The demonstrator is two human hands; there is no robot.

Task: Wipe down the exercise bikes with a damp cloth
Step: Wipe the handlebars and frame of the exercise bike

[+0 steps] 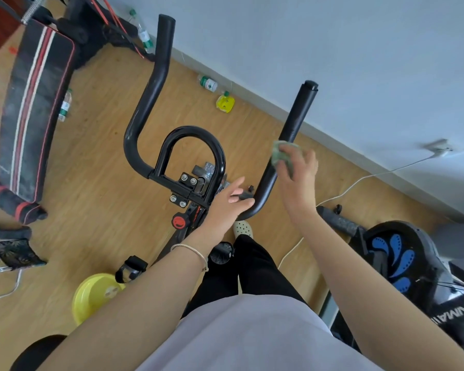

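head view: the green cloth (280, 153) is bunched against the right arm of the handlebar (296, 116), mostly hidden under the curled fingers of the right hand (298, 175) gripping it; the left hand (223, 210) lies on the bar's lower bend, fingers nearly straight and close together; the bike (180, 222) below is largely covered by forearms and legs; a yellow basin (91, 293) sits partly behind the left arm; a second machine (397, 253) is cut off at the right edge.
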